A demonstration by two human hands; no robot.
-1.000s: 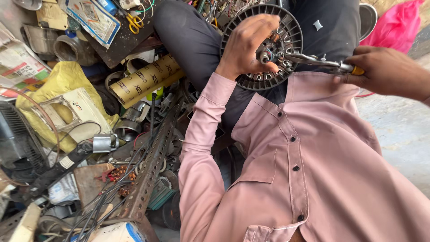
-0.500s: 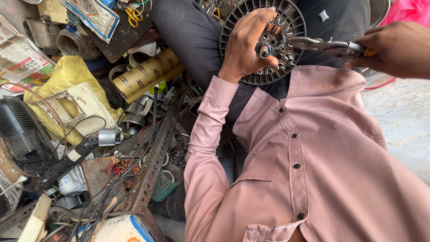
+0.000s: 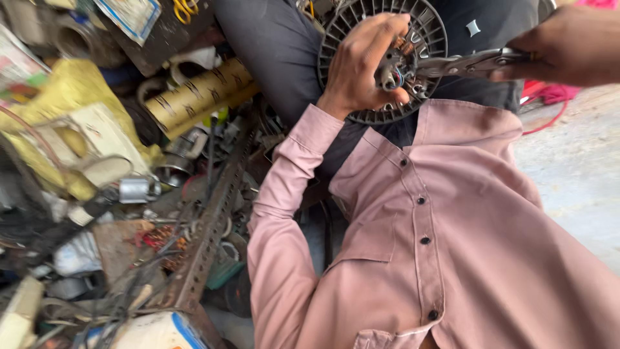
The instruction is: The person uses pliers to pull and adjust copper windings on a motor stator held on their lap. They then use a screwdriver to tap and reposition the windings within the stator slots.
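— Where's the round ribbed motor part [image 3: 423, 39]?

— At the top of the view, resting on the lap, the left hand [image 3: 361, 68] curled tight around its hub.

— And the pliers [image 3: 462, 64]?

— Clamped in the right hand [image 3: 568, 45] — long axis lying level, nose reaching leftward onto the hub beside the left fingers [image 3: 394, 97]. The right hand sits well out to the side.
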